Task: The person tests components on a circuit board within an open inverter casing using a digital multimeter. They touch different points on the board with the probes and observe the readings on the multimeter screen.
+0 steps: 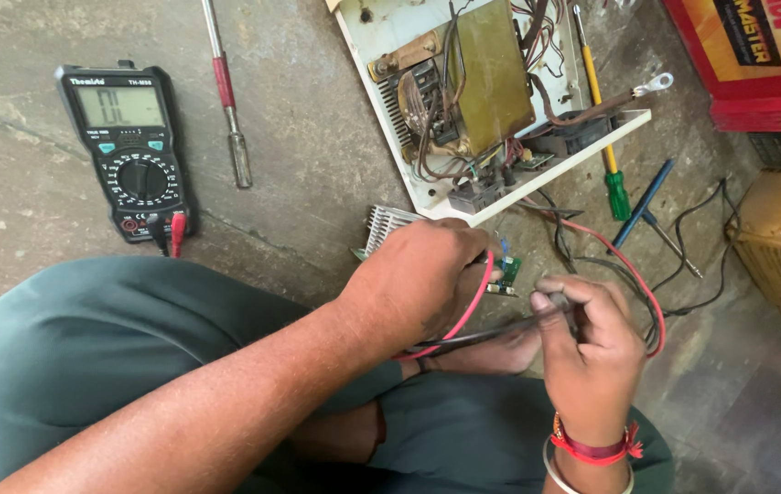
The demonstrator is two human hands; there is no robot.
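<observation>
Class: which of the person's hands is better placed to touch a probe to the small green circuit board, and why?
Right. The right hand pinches a dark probe aimed toward the circuit board; the left hand is occupied gripping that board with the red lead.

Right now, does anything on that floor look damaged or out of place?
Yes: the opened white chassis lies tilted on the concrete floor, transformer and loose wires exposed. A small green circuit board hangs outside it by the left hand.

Multimeter (131,146) left of screwdriver (226,91)
</observation>
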